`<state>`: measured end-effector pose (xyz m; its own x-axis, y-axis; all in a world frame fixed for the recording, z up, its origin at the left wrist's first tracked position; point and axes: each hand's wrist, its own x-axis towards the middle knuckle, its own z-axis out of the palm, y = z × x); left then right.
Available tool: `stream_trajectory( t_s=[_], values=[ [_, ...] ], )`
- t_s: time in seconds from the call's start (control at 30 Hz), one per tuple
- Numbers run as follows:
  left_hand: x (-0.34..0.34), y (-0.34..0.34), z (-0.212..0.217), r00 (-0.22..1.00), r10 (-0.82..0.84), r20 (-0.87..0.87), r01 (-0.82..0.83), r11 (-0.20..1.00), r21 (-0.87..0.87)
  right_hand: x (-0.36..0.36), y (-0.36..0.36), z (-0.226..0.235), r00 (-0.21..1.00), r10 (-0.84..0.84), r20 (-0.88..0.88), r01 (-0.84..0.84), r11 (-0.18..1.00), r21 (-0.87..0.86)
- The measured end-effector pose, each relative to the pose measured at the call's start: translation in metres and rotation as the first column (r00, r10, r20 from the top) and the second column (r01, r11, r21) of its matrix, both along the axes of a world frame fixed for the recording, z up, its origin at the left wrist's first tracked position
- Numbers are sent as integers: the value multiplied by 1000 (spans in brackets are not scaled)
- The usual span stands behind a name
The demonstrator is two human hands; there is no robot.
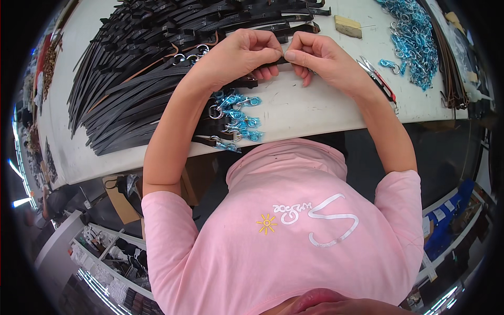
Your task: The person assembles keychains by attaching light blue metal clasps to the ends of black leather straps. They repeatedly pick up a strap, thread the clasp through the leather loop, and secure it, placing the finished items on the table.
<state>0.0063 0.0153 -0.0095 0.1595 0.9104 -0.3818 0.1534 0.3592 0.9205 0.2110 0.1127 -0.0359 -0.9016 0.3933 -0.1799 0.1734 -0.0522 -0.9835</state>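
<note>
Both hands meet above the table near its middle, fingertips pinched close together. Between them is a black leather strap, of which only a short piece shows; the fingers cover the rest. My left hand is closed on the strap from the left, and my right hand grips it from the right with thumb and curled fingers. Under my left forearm lie black straps ending in metal snap hooks wrapped in blue film. To the right of my right hand rest thread snips with red and black handles.
A big heap of black straps covers the left and far side of the white table. A yellowish block with a thin needle-like piece lies at the back. Blue-wrapped hooks are piled at right, beside hanging brown straps.
</note>
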Motion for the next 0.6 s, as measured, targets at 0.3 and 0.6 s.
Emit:
stream_trajectory(
  t_s=[0.3, 0.6],
  values=[
    [-5, 0, 0, 998, -24, 52, 24, 1000, 6, 0, 2, 1, 1000, 0, 4, 0, 999, -37],
    [-4, -4, 1, 998, -8, -67, 16, 992, 125, -1, 0, 3, 999, -38, 3, 38, 997, -63]
  ],
)
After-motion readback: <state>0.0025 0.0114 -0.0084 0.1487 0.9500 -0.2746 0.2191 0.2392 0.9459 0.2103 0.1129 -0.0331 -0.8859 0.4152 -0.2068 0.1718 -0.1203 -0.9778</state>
